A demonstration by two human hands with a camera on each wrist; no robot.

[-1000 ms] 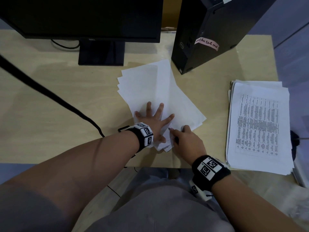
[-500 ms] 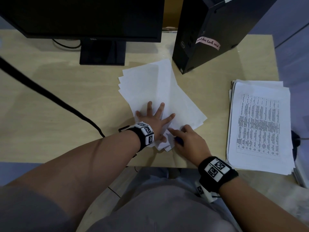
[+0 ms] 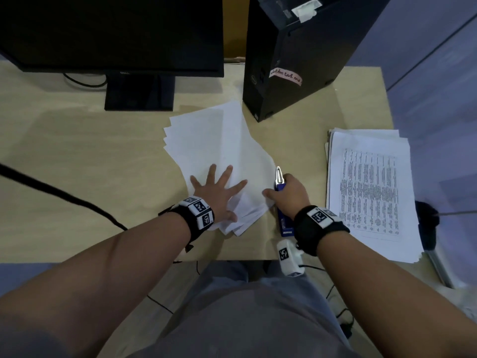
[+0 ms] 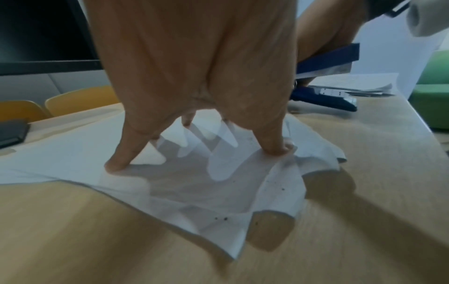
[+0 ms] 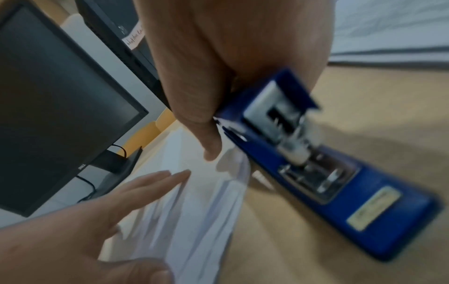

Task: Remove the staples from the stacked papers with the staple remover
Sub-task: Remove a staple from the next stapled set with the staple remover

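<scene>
I see my left hand [image 3: 215, 196] lying flat on the near end of the fanned stack of white papers [image 3: 219, 151], its fingers [image 4: 126, 151] spread and straight, pressing the sheets down on the pale wooden worktop [image 3: 77, 156]; from the left wrist view the near corner of the papers curls up a little off the wood, with a few dark specks on it; my right hand [image 3: 289, 195] sits just beside the right edge of that stack, fingers curled round a blue stapler-shaped tool [image 3: 282, 202] with a silver metal tip pointing away from me and its blue tail end showing under my wrist; in the right wrist view the tool [image 5: 316, 163] is blurred, its blue base lying along the worktop and its metal parts showing between the two halves, my thumb hanging down over the edge of the papers; I cannot tell whether the tip touches any sheet; a second stack of printed pages [image 3: 369, 192] lies well apart to the right, near the worktop's edge; a black monitor [image 3: 111, 32] stands at the back left and a black computer tower [image 3: 296, 52] with a pink label at the back, its near corner just beside the far end of the fanned papers; a black cable [image 3: 59, 195] crosses the left of the worktop.
</scene>
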